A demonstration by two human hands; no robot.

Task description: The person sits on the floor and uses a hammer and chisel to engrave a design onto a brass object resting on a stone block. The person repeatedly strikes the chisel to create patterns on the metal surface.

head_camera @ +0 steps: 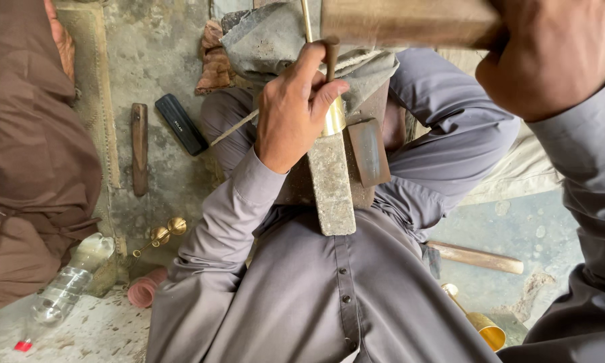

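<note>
My left hand [292, 111] grips a shiny brass piece [334, 117] and holds it against the end of a long grey metal bar [331, 185] that lies across my lap. A thin brass rod [307, 20] runs up from the hand. My right hand [551, 54] is raised at the top right, closed around a thick wooden handle [410, 23] that looks like a mallet, above the brass piece. A rusty flat metal piece [368, 151] sits beside the bar. I wear grey clothes.
On the concrete floor lie a wooden stick [139, 148], a black case [181, 124], a small brass item [161, 235], a clear plastic bottle [67, 286], a pink lid [144, 289], another wooden handle [477, 257] and a brass cup [484, 326]. A person in brown [27, 154] sits at left.
</note>
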